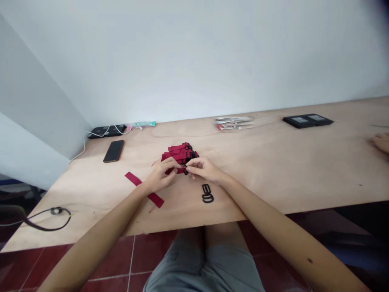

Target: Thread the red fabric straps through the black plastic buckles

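My left hand [162,175] is closed, its fingertips pinching a short red webbing strap [180,170]. Facing it, my right hand [204,169] pinches the black buckle [185,170] at that strap's end; the fingers hide part of it. Just behind both hands lies a pile of red straps [176,154] fitted with black buckles. A loose red strap [156,200] lies flat, crossed over by my left forearm. Loose black plastic buckles [207,194] rest on the table below my right hand.
The wooden table [258,170] meets a white wall. A phone [114,151], a black device [106,131] with a white cable, plastic packets [234,123] and a black case [308,120] lie around. A black cable [45,227] loops at left. Another person's hand [381,142] rests at far right.
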Tool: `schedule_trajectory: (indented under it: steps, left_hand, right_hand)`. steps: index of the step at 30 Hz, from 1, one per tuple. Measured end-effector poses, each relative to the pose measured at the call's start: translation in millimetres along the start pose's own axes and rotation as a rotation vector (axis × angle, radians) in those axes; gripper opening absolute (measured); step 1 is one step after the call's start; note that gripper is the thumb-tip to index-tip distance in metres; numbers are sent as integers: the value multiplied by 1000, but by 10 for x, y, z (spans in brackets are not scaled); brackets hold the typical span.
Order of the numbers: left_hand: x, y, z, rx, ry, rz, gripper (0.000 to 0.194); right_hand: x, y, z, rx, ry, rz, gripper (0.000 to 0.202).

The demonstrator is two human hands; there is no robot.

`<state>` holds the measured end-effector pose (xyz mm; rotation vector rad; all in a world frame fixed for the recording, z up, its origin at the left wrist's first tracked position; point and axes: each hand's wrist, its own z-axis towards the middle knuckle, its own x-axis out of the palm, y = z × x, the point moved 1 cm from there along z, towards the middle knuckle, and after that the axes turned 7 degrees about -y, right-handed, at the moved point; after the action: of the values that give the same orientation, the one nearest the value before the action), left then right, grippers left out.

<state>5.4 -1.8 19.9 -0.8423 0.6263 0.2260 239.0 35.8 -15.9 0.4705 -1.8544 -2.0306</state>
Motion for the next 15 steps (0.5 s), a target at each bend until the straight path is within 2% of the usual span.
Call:
schedule_trajectory:
  steps: [8, 15]
  left_hand:
    - [64, 6, -45, -69, -24, -104, 11]
    - [98, -1, -3, -81, -108, -68, 7]
  right_hand:
    - [35, -47, 21, 18, 53, -5, 44]
    - [81, -27, 25, 28, -5, 97, 47]
